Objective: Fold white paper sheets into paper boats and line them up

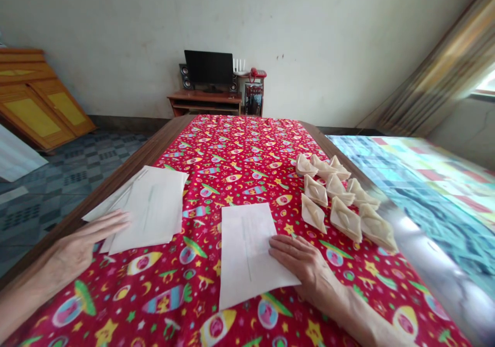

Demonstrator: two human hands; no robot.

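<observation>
A white sheet of paper (245, 251) lies in front of me on the red patterned cloth, with a faint dark line down its middle. My right hand (303, 264) is at its right edge, fingers together and bent over the paper; the thumb is hidden. To the left is a loose, uneven stack of similar white sheets (157, 208). My left hand (87, 238) rests on the near left part of that stack, its fingers stretched out. Several folded paper boats (346, 218), cream-coloured, stand in rows on the right side of the cloth.
The red cloth (240, 151) covers most of a long table with dark wooden edges (154, 148). Beyond it stands a desk with a monitor (209, 68) and a red telephone (257, 72). A bed (433, 177) is on the right; a wooden cabinet (42, 99) stands left.
</observation>
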